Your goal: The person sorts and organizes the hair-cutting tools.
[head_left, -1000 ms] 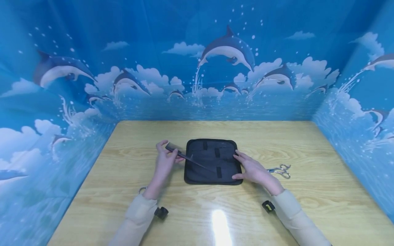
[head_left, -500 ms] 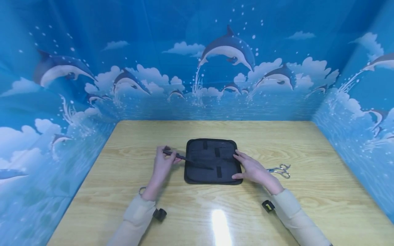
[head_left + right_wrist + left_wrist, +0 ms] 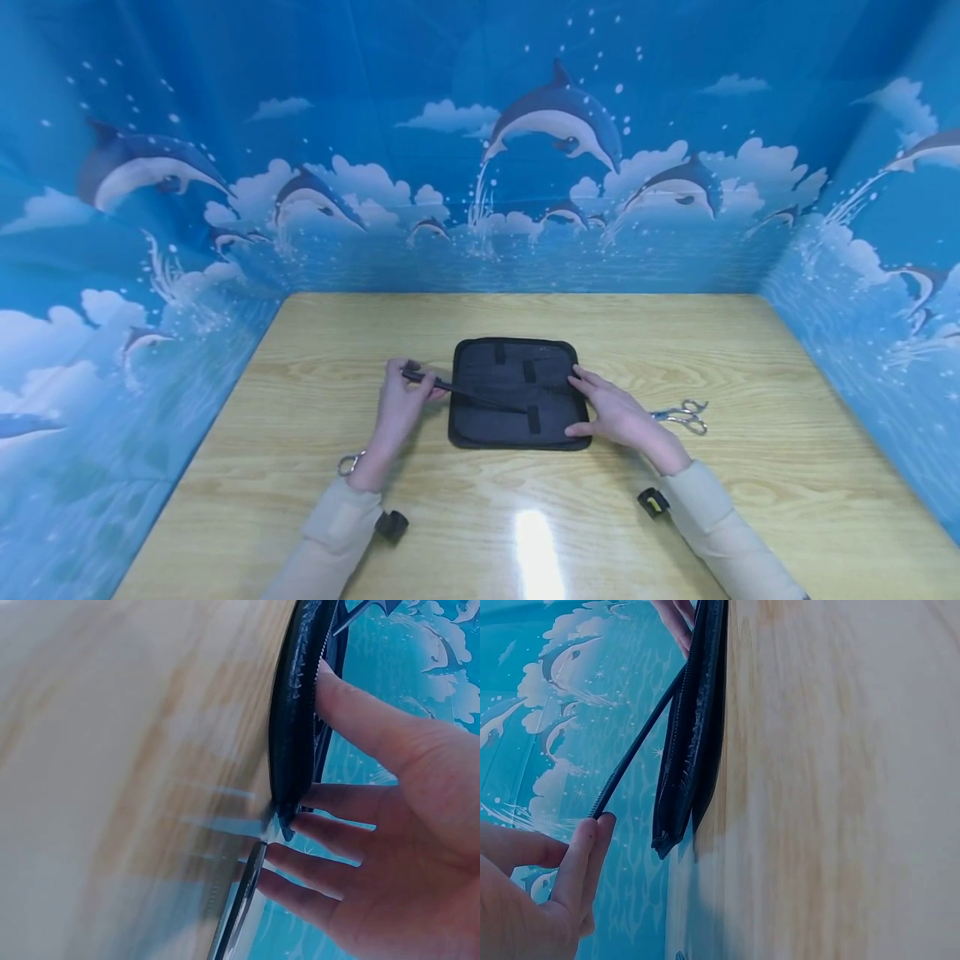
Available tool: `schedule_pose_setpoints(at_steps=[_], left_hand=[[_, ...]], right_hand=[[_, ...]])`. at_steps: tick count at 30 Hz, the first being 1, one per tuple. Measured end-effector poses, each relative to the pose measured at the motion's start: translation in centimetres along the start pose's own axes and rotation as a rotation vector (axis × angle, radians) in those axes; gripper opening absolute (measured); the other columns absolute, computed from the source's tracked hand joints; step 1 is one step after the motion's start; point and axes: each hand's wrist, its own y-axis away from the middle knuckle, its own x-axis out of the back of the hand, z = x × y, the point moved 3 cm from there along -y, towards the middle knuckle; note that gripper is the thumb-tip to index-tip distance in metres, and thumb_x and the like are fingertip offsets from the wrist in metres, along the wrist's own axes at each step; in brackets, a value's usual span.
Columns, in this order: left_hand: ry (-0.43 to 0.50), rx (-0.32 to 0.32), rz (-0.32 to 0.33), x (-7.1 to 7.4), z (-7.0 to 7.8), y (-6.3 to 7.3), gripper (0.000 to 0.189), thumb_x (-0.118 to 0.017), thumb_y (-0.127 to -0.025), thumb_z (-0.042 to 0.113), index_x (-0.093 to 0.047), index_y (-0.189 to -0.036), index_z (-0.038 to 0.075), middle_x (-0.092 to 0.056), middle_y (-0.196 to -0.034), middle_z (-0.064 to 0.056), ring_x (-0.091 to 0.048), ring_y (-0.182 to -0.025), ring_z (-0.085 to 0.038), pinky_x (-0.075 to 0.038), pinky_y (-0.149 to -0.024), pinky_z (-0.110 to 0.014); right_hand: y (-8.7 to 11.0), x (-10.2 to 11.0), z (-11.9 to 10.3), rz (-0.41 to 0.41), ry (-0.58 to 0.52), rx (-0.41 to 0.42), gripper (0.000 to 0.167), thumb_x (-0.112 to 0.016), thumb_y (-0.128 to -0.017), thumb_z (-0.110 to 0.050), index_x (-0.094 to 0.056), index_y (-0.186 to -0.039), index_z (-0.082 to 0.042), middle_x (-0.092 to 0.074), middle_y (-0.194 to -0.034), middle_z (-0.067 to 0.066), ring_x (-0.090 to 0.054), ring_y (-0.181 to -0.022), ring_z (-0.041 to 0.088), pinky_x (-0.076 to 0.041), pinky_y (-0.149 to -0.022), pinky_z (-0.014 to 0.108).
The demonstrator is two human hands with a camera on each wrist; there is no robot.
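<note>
A black tail comb (image 3: 480,398) slants across the left part of an open black zip case (image 3: 483,430) on the table. My left hand (image 3: 396,408) pinches the comb by its wider toothed end between thumb and fingers. Its thin tail reaches over the case's inner face, near an elastic loop (image 3: 533,419). In the left wrist view the comb (image 3: 641,739) tilts, with the held end clear of the case. At the case's right edge rests my right hand (image 3: 618,417), its fingers extended; in the right wrist view the thumb (image 3: 360,712) touches the zipped rim.
Silver scissors (image 3: 688,417) lie right of the case, partly behind my right hand. A metal finger ring (image 3: 348,465), likely of another pair, shows beside my left wrist. Dolphin-printed curtains (image 3: 525,250) enclose the wooden table (image 3: 360,325) at the back and sides.
My left hand has turned the comb from its flat side to its edge and lowered it slightly. The tail has slid rightward to the loop. The right hand and case have stayed put.
</note>
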Motion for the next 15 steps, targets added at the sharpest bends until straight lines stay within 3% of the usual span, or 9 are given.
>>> schedule_pose_setpoints(at_steps=[7,15], left_hand=[[-0.003,-0.009,0.017,0.08,0.05,0.1,0.032,-0.058,-0.095,-0.009,-0.039,-0.121,-0.013,-0.058,-0.112,-0.041,-0.072,-0.067,-0.015,-0.06,-0.069,-0.021],[-0.041,-0.044,-0.038,0.25,0.6,0.59,0.032,-0.058,-0.098,-0.005,-0.039,-0.122,-0.011,-0.058,-0.113,-0.041,-0.075,-0.079,-0.036,-0.061,-0.073,-0.027]], right_hand=[[0.03,0.02,-0.13,-0.005,-0.001,-0.001,0.088,-0.081,-0.087,-0.034,-0.037,-0.153,0.004,-0.023,-0.164,0.022,-0.031,-0.145,0.047,-0.033,-0.114,0.06],[0.06,0.06,-0.15,-0.007,0.001,-0.003,0.088,-0.08,-0.087,-0.035,-0.036,-0.154,0.003,-0.023,-0.164,0.022,-0.03,-0.145,0.048,-0.032,-0.115,0.06]])
